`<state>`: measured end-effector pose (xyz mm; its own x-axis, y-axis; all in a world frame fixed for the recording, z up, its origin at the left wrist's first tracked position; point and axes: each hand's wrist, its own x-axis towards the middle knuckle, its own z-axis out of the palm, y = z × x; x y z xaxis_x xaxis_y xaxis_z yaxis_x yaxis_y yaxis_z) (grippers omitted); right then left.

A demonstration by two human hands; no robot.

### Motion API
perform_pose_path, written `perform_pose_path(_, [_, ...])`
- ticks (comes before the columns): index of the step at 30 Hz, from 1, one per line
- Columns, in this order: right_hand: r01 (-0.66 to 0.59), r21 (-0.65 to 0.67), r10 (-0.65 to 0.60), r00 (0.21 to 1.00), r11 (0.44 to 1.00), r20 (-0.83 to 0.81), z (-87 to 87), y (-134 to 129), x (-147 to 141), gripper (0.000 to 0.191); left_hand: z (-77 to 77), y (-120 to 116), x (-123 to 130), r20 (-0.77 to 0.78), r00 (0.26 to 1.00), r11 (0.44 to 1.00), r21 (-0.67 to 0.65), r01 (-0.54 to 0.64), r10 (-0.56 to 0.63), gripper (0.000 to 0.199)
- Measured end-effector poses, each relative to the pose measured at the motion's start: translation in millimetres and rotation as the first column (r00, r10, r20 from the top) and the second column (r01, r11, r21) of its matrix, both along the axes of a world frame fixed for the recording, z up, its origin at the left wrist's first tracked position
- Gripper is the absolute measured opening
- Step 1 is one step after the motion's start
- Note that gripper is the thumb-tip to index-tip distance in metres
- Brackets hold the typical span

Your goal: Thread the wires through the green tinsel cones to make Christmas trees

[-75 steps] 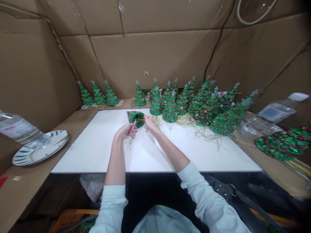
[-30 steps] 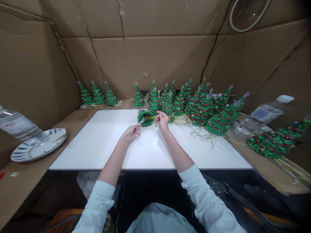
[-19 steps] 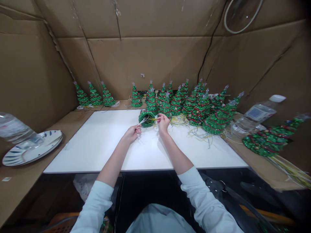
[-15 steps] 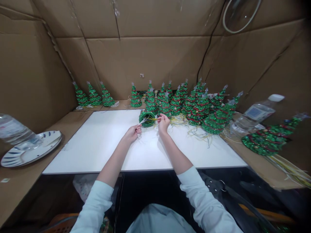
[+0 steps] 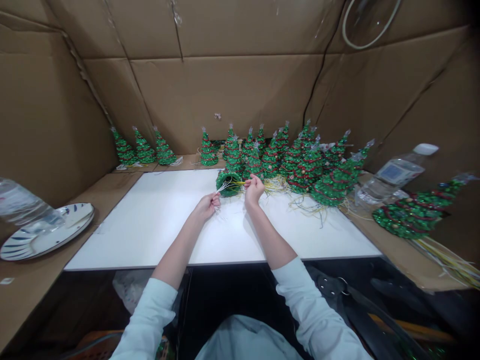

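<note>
A small green Christmas tree point(image 5: 219, 183) lies on its side on the white board, its hollow base facing me. Thin wires come out of that opening and split into two bundles. My left hand point(image 5: 208, 204) is closed on the white wires point(image 5: 224, 188), with loose ends hanging below the fingers. To the right of the opening, my right hand point(image 5: 254, 190) pinches the yellow wires point(image 5: 238, 183). Neither hand touches the tree's body, as far as I can see.
Many decorated trees point(image 5: 307, 170) stand along the back and right, with tangled wires point(image 5: 279, 185) before them. Three more trees point(image 5: 144, 146) stand back left. Plastic bottles flank the white board point(image 5: 142, 230); the left one rests on a plate point(image 5: 80, 220). Cardboard walls point(image 5: 232, 85) enclose everything.
Both hands keep their hold on the wires and have shifted only slightly. The tree's hollow base sits a touch further right in view.
</note>
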<state>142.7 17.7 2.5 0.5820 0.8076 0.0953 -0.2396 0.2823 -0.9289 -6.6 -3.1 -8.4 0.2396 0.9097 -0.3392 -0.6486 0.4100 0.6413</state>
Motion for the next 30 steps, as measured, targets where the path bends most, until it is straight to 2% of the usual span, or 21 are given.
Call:
perform_pose_path(5, [-0.017, 0.022, 0.017, 1.0, 1.0, 0.019, -0.9, -1, -2, 0.027, 0.5, 2, -3, 0.033, 0.999, 1.0, -0.016, -0.011, 0.012, 0.022])
perform_pose_path(11, [-0.186, 0.033, 0.187, 0.982, 0.982, -0.035, -3.2, 0, -5, 0.021, 2.3, 2, -16, 0.081, 0.992, 0.995, -0.016, -0.095, 0.096, 0.021])
perform_pose_path(16, [-0.223, -0.002, 0.22, 0.959, 0.975, -0.177, -5.9, 5, -1, 0.012, 5.2, -3, -20, 0.065, 0.998, 1.0, -0.017, 0.007, -0.005, 0.02])
perform_pose_path(19, [-0.243, -0.033, 0.229, 0.943, 0.969, -0.24, -7.1, 7, 2, 0.01, 7.8, -6, -19, 0.069, 0.997, 0.999, -0.025, 0.02, -0.018, 0.02])
perform_pose_path(30, [-0.245, -0.112, 0.213, 0.946, 0.963, -0.244, -4.6, 2, 2, 0.013, 8.5, -10, -18, 0.128, 0.988, 0.995, -0.05, 0.089, -0.082, 0.015])
